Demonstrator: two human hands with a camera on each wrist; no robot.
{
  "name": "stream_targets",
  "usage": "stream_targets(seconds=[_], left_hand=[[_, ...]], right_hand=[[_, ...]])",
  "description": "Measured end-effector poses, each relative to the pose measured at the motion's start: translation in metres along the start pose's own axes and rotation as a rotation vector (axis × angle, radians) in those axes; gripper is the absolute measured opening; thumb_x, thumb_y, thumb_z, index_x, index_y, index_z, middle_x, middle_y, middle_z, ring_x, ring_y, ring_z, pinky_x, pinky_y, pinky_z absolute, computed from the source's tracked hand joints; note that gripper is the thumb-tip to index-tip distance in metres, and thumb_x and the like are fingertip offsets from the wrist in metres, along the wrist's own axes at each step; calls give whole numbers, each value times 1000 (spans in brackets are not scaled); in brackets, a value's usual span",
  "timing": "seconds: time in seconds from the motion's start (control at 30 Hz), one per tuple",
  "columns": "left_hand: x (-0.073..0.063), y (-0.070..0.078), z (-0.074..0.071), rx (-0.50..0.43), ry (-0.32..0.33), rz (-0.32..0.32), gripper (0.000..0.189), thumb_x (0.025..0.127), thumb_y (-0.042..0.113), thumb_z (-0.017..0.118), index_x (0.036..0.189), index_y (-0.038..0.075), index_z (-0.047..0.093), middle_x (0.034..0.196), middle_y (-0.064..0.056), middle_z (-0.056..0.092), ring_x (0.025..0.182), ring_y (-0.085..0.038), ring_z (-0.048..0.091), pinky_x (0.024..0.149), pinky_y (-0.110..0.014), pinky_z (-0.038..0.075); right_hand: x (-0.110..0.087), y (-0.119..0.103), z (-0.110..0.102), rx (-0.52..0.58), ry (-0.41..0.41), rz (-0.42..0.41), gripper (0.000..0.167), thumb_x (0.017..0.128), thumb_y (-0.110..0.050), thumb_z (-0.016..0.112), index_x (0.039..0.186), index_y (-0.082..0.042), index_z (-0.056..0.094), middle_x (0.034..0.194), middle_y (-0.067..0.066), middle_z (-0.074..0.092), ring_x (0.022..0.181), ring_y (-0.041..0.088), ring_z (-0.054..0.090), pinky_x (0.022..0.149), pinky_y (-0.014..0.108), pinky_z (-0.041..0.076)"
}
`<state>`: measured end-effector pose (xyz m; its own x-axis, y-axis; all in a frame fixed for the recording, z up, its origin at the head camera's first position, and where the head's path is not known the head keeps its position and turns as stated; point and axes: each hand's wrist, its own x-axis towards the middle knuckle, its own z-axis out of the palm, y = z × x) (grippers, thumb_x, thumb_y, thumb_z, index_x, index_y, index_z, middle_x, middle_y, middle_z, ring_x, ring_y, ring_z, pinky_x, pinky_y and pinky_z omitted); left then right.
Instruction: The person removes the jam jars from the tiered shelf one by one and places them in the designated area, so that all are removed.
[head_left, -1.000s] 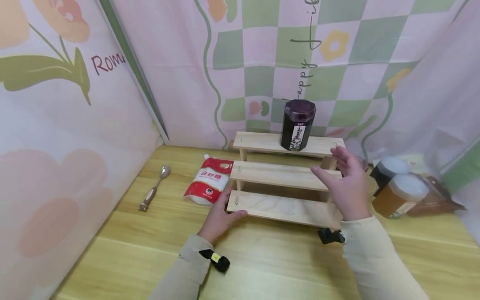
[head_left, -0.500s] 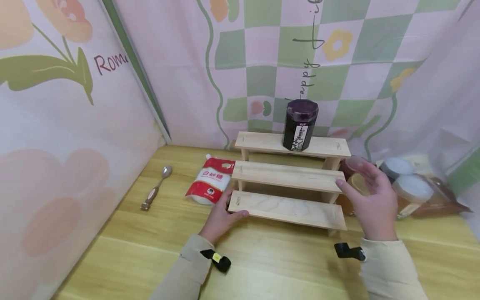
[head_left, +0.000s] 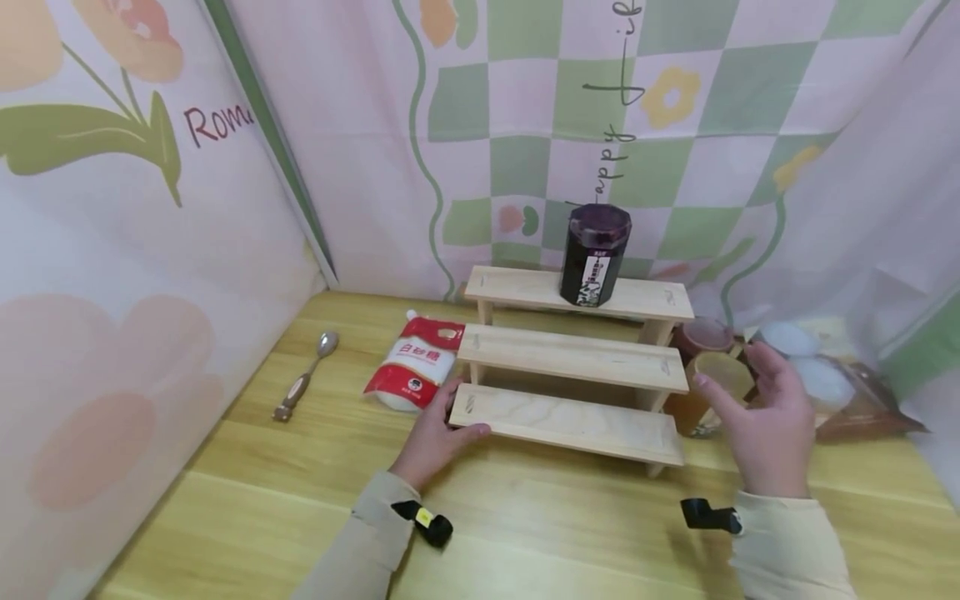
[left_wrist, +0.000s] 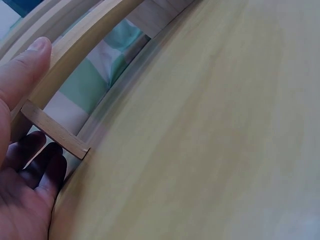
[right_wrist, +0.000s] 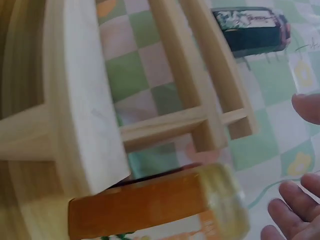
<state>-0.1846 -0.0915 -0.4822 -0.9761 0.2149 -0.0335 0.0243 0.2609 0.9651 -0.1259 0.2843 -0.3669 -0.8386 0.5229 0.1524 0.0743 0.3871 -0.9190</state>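
A three-tier wooden shelf (head_left: 573,354) stands on the table, with a dark purple jar (head_left: 595,260) upright on its top tier. My left hand (head_left: 435,437) grips the left end of the lowest tier. In the left wrist view, the thumb (left_wrist: 30,65) lies on the board and the fingers curl beside the leg. My right hand (head_left: 776,425) hovers right of the shelf, thumb and fingers spread, holding nothing. It is nearest an amber jar (head_left: 693,408) with a yellowish lid, seen in the right wrist view as an orange jar (right_wrist: 145,205) apart from the fingers.
A red-and-white sugar pouch (head_left: 416,362) lies left of the shelf, and a spoon (head_left: 306,375) farther left. Behind the right hand are a jar with a reddish lid (head_left: 707,333), two pale-lidded jars (head_left: 821,382) and a brown bag (head_left: 870,404). Patterned curtains (head_left: 360,150) border the table.
My right hand has moved away from the shelf's right end, rightward and toward me, uncovering the amber jar. The left hand keeps its grip on the lowest tier.
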Motion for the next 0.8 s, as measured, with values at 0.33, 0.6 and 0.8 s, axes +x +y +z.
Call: stream_targets(seconds=[0.33,0.6,0.8], left_hand=[[0,0,-2,-39,-33,46,94,80,37,84,155,15,32,144,-5,55,128,-24,54,110,-48,41],[-1,2,-3,-57,-42,50,93,80,36,84,155,15,33,142,-7,56,126,-24,55,108,-47,43],[-1,2,-2,-55,-41,55,92,81,37,84,155,15,33,140,-7,57,124,-24,56,108,-46,44]], right_hand=[[13,29,4,41,29,67,100,86,-31,82,161,-25,15,162,-1,28,148,21,24,122,34,18],[25,57,6,45,-103,87,107,88,-29,79,162,-17,2,166,13,16,151,28,17,123,42,17],[30,78,6,-70,-190,17,99,89,-35,78,161,-11,14,156,23,33,135,26,44,111,29,40]])
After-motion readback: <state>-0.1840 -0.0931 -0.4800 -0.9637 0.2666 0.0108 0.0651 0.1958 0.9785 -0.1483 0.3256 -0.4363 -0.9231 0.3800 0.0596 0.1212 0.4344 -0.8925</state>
